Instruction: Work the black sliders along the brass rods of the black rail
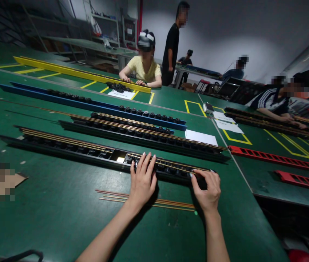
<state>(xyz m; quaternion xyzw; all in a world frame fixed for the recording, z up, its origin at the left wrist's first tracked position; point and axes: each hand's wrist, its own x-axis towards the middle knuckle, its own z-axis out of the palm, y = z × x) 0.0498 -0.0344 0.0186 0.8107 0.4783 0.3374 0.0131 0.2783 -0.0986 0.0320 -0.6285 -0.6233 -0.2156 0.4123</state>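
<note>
A long black channel rail (pixel 61 150) lies across the green table, with dark parts and thin brass-coloured rods along its inside. My left hand (pixel 142 180) rests on the rail with its fingers stretched out over the near wall and the parts inside. At the rail's right end, my right hand (pixel 209 187) pinches near the end of a thin brass-coloured rod (pixel 174 167), thumb and forefinger close together. Left of my left hand, a gap in the row of parts shows a bright patch (pixel 121 159). Several loose thin rods (pixel 170 204) lie on the table below the rail, partly behind my left wrist.
Beyond it lie another black rail (pixel 143 140), a blue rail (pixel 96 105) and a yellow rail (pixel 83 75). White paper (pixel 201 137) and red slotted rails (pixel 280 158) are to the right. A co-worker in yellow (pixel 145 67) sits opposite; another person (pixel 274 98) works at right.
</note>
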